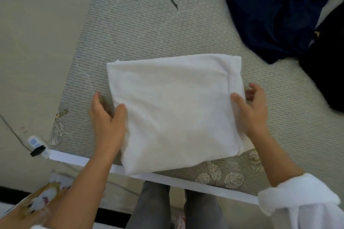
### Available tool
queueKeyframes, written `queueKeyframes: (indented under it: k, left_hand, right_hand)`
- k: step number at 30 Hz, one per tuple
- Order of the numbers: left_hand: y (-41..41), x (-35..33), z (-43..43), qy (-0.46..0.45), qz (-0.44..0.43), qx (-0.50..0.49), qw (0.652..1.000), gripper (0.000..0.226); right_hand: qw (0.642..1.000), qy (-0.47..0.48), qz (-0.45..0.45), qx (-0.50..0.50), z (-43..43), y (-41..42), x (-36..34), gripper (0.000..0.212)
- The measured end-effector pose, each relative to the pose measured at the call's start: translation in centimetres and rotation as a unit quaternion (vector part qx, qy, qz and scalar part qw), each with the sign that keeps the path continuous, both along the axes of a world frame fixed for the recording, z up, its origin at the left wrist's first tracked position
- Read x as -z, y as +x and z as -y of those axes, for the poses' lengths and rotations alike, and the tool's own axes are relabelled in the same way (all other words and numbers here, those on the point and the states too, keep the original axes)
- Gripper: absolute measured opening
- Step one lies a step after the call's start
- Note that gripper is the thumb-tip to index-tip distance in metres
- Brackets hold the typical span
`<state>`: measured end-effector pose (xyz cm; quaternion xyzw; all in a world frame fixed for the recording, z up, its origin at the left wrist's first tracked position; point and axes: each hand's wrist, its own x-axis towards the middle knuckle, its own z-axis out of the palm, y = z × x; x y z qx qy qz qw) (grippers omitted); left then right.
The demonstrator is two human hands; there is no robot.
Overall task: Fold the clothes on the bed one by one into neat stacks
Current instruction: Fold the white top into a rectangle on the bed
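A: Starting at the left, what have we got?

B: Bare floor [28, 42], with one power strip [38, 147] by the corner of the bed [130, 33]. It has no part in the task.

A: And our left hand [106, 117]?

B: It grips the left edge of the white garment [175, 113], thumb on top and fingers down along the side, partly open. We judge the fingers are tucked under, though the cloth hides their tips.

A: Where does the garment lie?

B: On the bed's near edge, right in front of us, already folded into a tidy rectangle. We'd say it's held at both sides so the layers stay together for squaring up or lifting.

A: The right hand [251, 109]?

B: It mirrors the left: thumb pressed on top near the right edge, fingers curled round the side layers.

A: Further right?

B: A navy garment [270, 15] lies crumpled at the far right, and a black garment [327, 72] beside it, touching. Both are well apart from the white one, likely a waiting pile.

A: So our count?

B: Two hands, one folded piece, two unfolded dark ones, one power strip. No stack of several pieces shows, so we reckon the job is early.
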<state>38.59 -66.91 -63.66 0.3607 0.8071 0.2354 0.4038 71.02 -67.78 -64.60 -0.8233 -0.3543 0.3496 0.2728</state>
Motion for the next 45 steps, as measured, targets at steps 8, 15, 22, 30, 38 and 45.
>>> queueKeyframes:
  k: [8, 15, 22, 30, 38, 45]
  left_hand:
    - [-1.5, -0.7, 0.9, -0.131, 0.151, -0.059, 0.978, 0.045]
    - [0.4, -4.3, 0.4, -0.138, 0.161, -0.01, 0.977, 0.01]
    - [9.8, -9.3, 2.8, -0.095, 0.141, 0.099, 0.981, 0.011]
    - [31.6, -12.8, 13.2, -0.088, 0.167, 0.235, 0.954, 0.027]
    - [52.6, -14.7, 23.0, -0.14, 0.183, 0.38, 0.896, 0.037]
    - [66.2, -15.8, 23.4, -0.109, 0.152, 0.483, 0.856, 0.024]
  right_hand:
    - [0.962, -0.178, -0.209, -0.009, -1.4, 2.3, -2.4, 0.039]
    - [0.938, -0.2, -0.276, 0.059, 0.6, 1.8, -5.9, 0.029]
    - [0.955, -0.139, -0.245, 0.096, 10.5, 9.2, -10.6, 0.03]
    - [0.948, -0.072, -0.223, 0.217, 28.1, 25.8, -16.0, 0.014]
    - [0.898, -0.036, -0.192, 0.396, 43.4, 39.0, -19.3, 0.01]
    - [0.839, 0.02, -0.204, 0.504, 47.7, 46.4, -19.8, 0.014]
